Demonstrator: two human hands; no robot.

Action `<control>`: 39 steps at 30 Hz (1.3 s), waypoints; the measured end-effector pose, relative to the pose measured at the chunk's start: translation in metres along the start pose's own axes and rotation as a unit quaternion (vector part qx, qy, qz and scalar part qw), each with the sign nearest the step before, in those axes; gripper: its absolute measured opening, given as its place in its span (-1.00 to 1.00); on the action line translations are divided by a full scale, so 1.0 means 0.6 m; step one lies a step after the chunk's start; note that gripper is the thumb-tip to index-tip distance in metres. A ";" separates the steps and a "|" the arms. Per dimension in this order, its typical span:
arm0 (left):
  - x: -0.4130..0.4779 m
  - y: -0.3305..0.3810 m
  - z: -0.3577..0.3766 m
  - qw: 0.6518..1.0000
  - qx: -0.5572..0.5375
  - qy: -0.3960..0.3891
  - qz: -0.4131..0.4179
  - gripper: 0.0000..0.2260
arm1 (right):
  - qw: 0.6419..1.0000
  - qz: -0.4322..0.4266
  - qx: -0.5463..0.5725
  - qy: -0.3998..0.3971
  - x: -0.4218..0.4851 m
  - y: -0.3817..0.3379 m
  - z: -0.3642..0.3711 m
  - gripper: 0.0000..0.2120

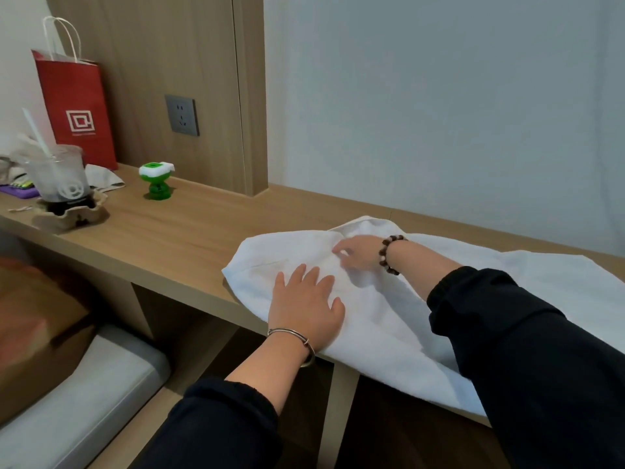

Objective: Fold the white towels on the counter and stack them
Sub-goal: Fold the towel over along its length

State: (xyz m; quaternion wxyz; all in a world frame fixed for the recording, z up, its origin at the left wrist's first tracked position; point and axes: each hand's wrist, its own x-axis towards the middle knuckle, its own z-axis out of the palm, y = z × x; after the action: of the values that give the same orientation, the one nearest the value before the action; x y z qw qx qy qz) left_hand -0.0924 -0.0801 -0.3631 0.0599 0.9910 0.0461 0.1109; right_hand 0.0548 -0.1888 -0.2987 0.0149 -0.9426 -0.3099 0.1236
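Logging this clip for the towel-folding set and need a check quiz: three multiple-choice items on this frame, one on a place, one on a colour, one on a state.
1. Where is the red paper bag? A. on the floor B. at the counter's far left end C. in a hand
2. What colour is the small object below the wall socket? A. green, white top B. blue C. yellow
3. How does the left hand meet the white towel? A. fist clear of it B. flat, fingers spread C. lifting a corner
Key: B, it stands upright behind the cup; A, green body under a white cap; B, palm down on the cloth.
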 end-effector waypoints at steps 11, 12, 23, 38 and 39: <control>-0.009 0.006 -0.012 0.997 -0.027 0.068 -0.010 -0.73 | 0.989 0.123 0.033 0.070 -0.060 -0.037 0.062 -0.47; -0.011 0.007 -0.013 0.997 -0.028 0.075 -0.012 -0.74 | 0.990 0.126 0.021 0.057 -0.069 -0.031 0.072 -0.48; -0.024 -0.014 -0.094 0.993 0.074 -0.069 0.065 -0.57 | 0.975 0.146 0.086 0.142 -0.099 -0.023 0.105 -0.41; 0.108 -0.122 -0.091 0.974 -0.039 -0.097 -0.202 -0.60 | 0.985 0.121 0.033 0.119 -0.098 -0.018 0.111 -0.41; 0.110 -0.120 -0.089 0.979 -0.058 -0.068 -0.185 -0.72 | 0.984 0.119 0.036 0.124 -0.097 -0.017 0.113 -0.41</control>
State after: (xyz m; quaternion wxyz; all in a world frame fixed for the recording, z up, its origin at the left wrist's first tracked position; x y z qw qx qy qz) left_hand -0.0460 0.0038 -0.3067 0.1393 0.9654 0.2180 0.0330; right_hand -0.0126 -0.2179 -0.3500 0.0720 -0.9797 -0.1863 0.0182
